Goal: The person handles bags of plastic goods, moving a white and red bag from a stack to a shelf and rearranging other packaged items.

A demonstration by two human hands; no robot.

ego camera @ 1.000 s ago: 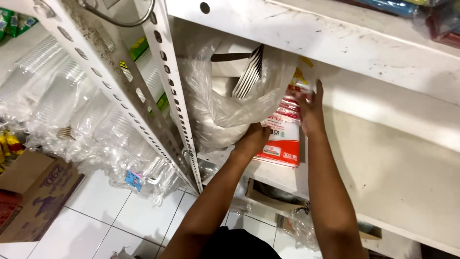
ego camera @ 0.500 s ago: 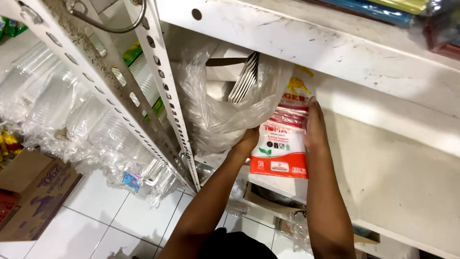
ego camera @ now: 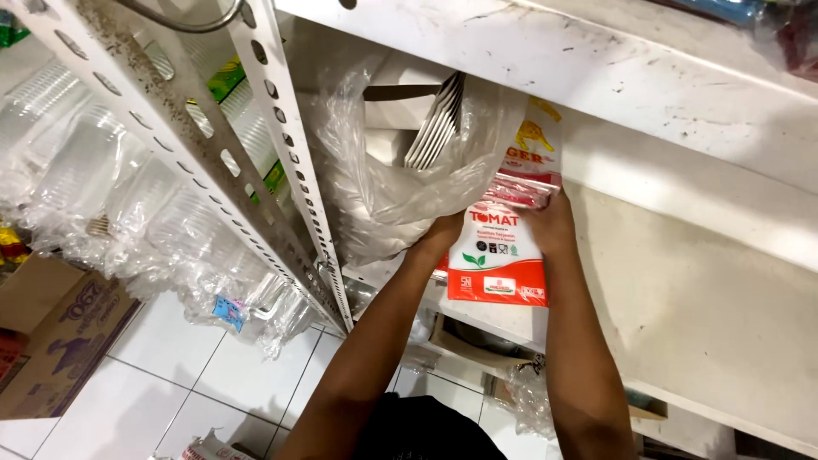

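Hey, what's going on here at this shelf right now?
A person reaches with both hands into a white metal shelf. The left hand and right hand grip a red and white flat packet by its sides. Beside it sits a clear plastic bag holding grey stacked pieces.

Both forearms are bare from elbow to wrist, with no sleeves, cuffs or gloves showing. The left hand (ego camera: 443,234) and the right hand (ego camera: 552,223) carry no rings that can be made out, and neither wrist shows a watch or band. Below the arms, a dark, near-black garment (ego camera: 426,430) covers the person's body.
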